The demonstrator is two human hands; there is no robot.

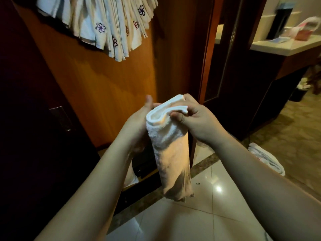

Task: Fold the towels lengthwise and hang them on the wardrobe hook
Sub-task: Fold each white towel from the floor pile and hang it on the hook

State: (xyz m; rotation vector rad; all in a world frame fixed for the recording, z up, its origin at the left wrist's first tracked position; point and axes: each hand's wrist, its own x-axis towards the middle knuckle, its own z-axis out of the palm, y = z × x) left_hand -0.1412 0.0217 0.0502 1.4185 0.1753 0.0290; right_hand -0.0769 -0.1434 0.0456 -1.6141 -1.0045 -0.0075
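white towel [166, 141] hangs folded lengthwise; right hand [196, 119] pinches its top hem, left hand [139, 122] cups it, steadying for hanging towels [104, 23] at eleven o'clock.

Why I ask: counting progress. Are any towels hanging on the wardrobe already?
Yes, a bunch of hanging towels fans down the wardrobe door.

Your hands grip a towel [167, 145] of soft white terry cloth, looped and nubbly, with smooth stitched hems. At eleven o'clock hang more towels [104, 23] of the same matt cloth, embroidered with purple thread. Behind them the wardrobe door [107, 84] is smooth orange wood with a low sheen. At five o'clock the floor [217, 197] is glossy polished tile, mirroring a lamp.
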